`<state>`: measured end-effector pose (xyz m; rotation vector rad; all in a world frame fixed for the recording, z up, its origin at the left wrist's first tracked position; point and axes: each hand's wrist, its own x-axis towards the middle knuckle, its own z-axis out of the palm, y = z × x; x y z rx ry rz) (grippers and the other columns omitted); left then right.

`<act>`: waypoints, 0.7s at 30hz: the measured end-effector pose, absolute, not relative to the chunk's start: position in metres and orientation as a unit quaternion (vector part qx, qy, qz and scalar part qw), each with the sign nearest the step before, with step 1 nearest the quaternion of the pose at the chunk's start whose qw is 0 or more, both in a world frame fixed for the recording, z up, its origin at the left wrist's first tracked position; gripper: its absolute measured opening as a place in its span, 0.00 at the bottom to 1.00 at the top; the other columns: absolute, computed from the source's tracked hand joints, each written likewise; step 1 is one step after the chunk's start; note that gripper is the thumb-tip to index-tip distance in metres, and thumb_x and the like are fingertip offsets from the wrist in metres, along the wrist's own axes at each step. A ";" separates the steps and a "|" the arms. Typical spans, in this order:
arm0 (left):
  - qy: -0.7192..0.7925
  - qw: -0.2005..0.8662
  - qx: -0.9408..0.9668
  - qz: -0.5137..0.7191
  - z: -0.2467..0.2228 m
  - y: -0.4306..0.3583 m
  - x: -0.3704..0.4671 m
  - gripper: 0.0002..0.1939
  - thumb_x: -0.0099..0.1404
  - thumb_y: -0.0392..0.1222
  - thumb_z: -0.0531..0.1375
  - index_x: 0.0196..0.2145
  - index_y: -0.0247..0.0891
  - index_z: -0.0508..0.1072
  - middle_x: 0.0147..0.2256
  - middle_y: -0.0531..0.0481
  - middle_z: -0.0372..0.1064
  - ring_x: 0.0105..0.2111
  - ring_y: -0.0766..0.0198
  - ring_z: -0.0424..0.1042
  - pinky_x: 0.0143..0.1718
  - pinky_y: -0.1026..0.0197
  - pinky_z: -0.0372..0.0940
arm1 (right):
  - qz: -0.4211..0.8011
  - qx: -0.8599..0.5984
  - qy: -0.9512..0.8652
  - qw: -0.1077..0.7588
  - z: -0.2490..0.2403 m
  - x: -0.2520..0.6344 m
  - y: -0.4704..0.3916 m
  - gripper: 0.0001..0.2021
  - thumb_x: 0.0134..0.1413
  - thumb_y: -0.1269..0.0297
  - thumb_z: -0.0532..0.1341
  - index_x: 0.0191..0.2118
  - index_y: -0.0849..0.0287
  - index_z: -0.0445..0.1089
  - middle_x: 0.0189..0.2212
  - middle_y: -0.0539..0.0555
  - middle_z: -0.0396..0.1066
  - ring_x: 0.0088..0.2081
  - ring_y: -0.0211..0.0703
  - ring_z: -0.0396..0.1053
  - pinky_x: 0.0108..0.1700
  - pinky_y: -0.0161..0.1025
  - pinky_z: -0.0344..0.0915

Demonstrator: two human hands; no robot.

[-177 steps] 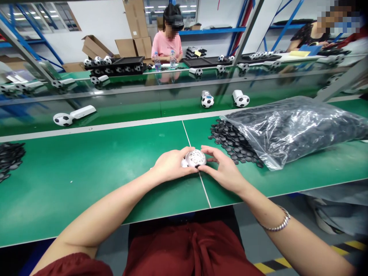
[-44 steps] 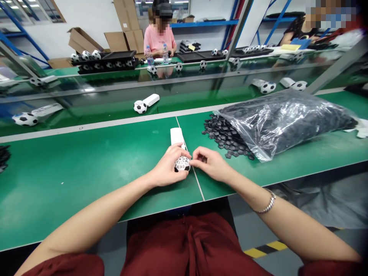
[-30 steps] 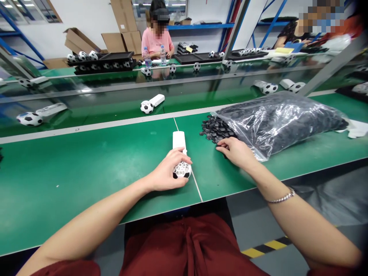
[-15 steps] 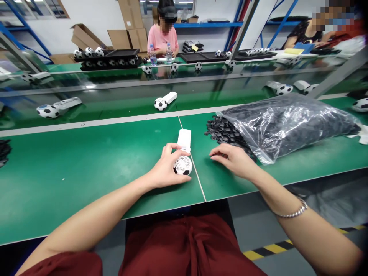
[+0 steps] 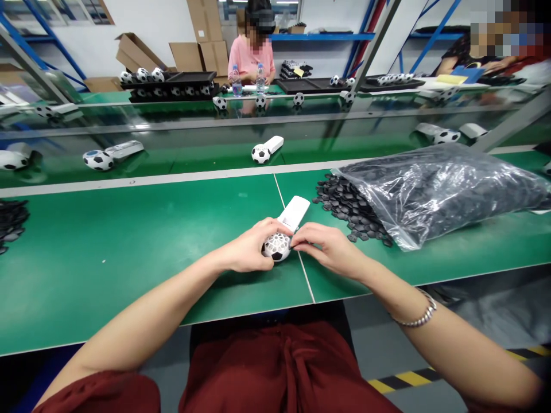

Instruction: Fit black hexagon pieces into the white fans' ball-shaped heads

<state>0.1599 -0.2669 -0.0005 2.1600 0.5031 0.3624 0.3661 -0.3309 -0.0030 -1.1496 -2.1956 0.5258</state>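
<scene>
My left hand (image 5: 253,246) is wrapped round the far and left sides of a soccer-ball-shaped device (image 5: 278,246). The ball has an openwork white top and black patches on its side. From it a flat white handle (image 5: 295,212) points away and to the right over the green bench. My right hand (image 5: 329,246) pinches a small black piece (image 5: 293,247) against the ball's right side; the fingertips hide most of it. Beyond that hand, a pile of small black pieces (image 5: 353,209) spills out of a clear plastic bag (image 5: 443,183).
Another pile of black pieces (image 5: 11,221) lies at the bench's left end. Past the pale rail (image 5: 181,176), similar devices (image 5: 261,153) lie on a green conveyor belt (image 5: 193,155). A person in pink (image 5: 252,57) sits across, near black trays (image 5: 172,92) of balls.
My right hand has moved left from beside the black pile to the ball. The device has turned so its handle leans right. Devices on the belt have shifted right.
</scene>
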 end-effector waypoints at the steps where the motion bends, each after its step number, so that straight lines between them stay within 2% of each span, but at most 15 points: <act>1: 0.210 0.439 0.861 0.150 -0.001 -0.268 0.161 0.30 0.45 0.28 0.57 0.48 0.42 0.63 0.48 0.49 0.56 0.49 0.59 0.60 0.54 0.55 0.55 | 0.198 -0.427 -0.829 0.301 -0.002 0.366 -0.330 0.06 0.57 0.71 0.56 0.37 0.58 0.69 0.36 0.52 0.68 0.39 0.37 0.65 0.42 0.34 0.61; 4: 0.281 0.436 0.831 0.202 -0.002 -0.275 0.168 0.20 0.47 0.34 0.61 0.41 0.38 0.66 0.43 0.48 0.59 0.47 0.57 0.61 0.52 0.54 0.56 | 0.202 -0.417 -0.832 0.303 0.000 0.365 -0.328 0.05 0.56 0.72 0.56 0.37 0.58 0.68 0.35 0.52 0.68 0.38 0.37 0.65 0.41 0.34 0.61; 6: 0.322 0.426 0.814 0.228 -0.003 -0.277 0.171 0.17 0.48 0.37 0.62 0.38 0.37 0.67 0.39 0.49 0.61 0.45 0.57 0.62 0.49 0.53 0.58 | 0.209 -0.424 -0.827 0.306 0.002 0.365 -0.327 0.04 0.56 0.71 0.57 0.36 0.59 0.67 0.33 0.51 0.68 0.36 0.36 0.65 0.39 0.34 0.61; 9: 0.307 0.452 0.814 0.197 -0.001 -0.274 0.171 0.20 0.45 0.35 0.62 0.39 0.37 0.66 0.38 0.50 0.64 0.41 0.58 0.64 0.44 0.55 0.61 | 0.219 -0.426 -0.827 0.295 0.003 0.366 -0.326 0.01 0.55 0.71 0.58 0.34 0.59 0.66 0.31 0.50 0.68 0.33 0.36 0.64 0.37 0.34 0.61; 16: 0.248 0.495 0.819 0.149 0.005 -0.265 0.164 0.21 0.45 0.33 0.61 0.39 0.36 0.66 0.38 0.50 0.65 0.35 0.63 0.65 0.38 0.61 0.61 | 0.222 -0.358 -0.863 0.278 0.001 0.363 -0.326 0.04 0.56 0.71 0.57 0.35 0.59 0.68 0.32 0.51 0.68 0.37 0.38 0.64 0.41 0.35 0.60; 21: 0.268 0.469 0.825 0.167 0.000 -0.270 0.168 0.20 0.46 0.38 0.63 0.39 0.37 0.65 0.35 0.51 0.64 0.34 0.63 0.64 0.36 0.61 0.61 | 0.211 -0.380 -0.851 0.295 -0.002 0.359 -0.326 0.01 0.54 0.71 0.59 0.33 0.59 0.68 0.30 0.51 0.69 0.35 0.38 0.64 0.38 0.36 0.60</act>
